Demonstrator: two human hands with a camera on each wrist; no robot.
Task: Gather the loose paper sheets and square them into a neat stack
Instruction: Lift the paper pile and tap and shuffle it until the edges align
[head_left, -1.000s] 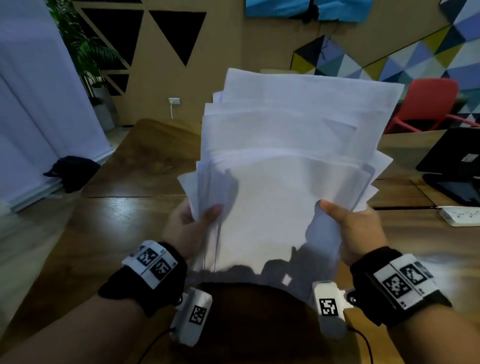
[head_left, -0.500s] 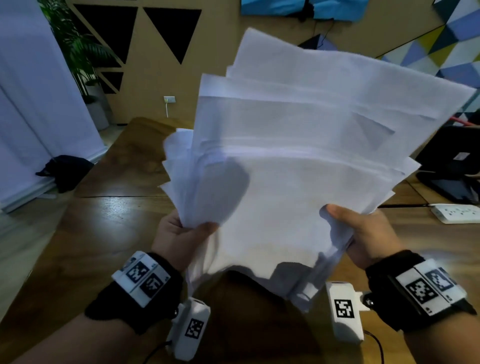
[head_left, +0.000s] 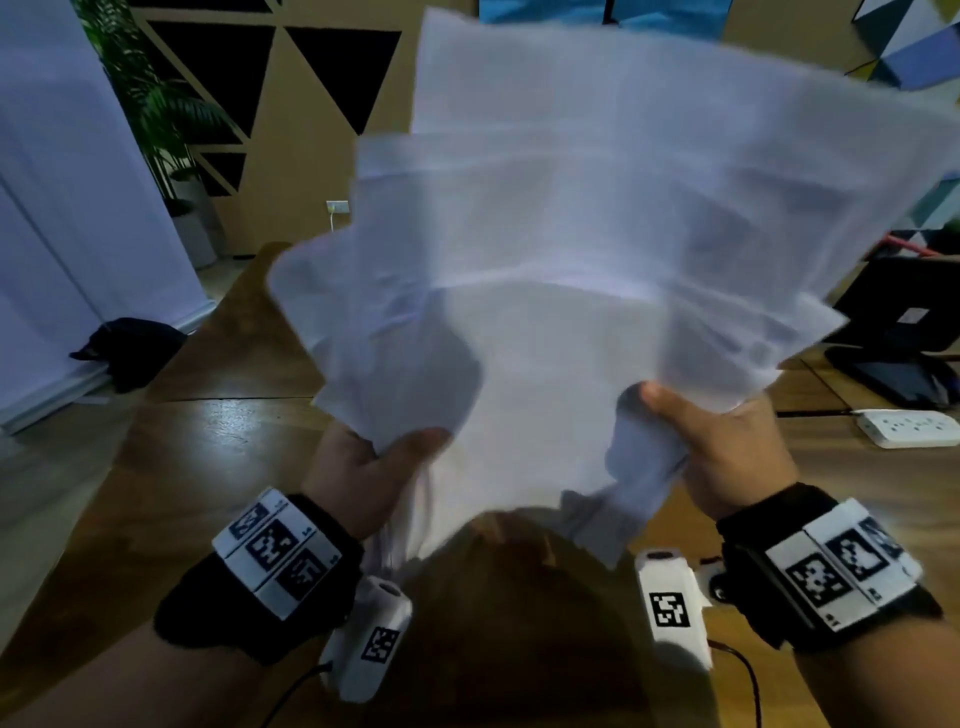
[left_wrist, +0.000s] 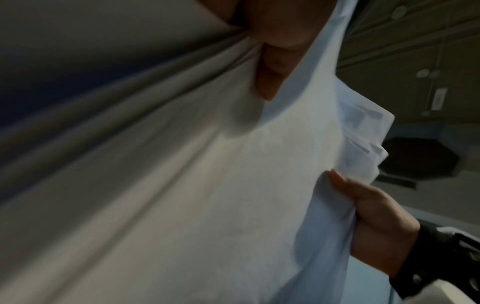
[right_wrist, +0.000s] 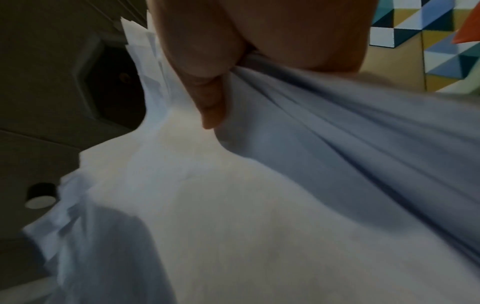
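A fan of several white paper sheets (head_left: 597, 249) stands upright in front of me, lifted off the wooden table (head_left: 197, 467). The sheets are uneven, with staggered top edges and crumpled lower corners. My left hand (head_left: 374, 457) grips the lower left edge, thumb on the near face. My right hand (head_left: 717, 431) grips the lower right edge the same way. In the left wrist view the paper sheets (left_wrist: 233, 195) fill the frame and my right hand (left_wrist: 371, 209) shows at their far edge. In the right wrist view my thumb presses into the paper sheets (right_wrist: 233, 205).
A white power strip (head_left: 909, 427) lies on the table at the right, with a black stand (head_left: 904, 343) behind it. A dark cloth bundle (head_left: 127, 351) sits on the floor at the left. A potted plant (head_left: 171, 156) stands by the back wall.
Both hands have raised the paper bundle and brought it closer to me. The sheets now fan wider and cover more of the view, and their lower corners are more crumpled.
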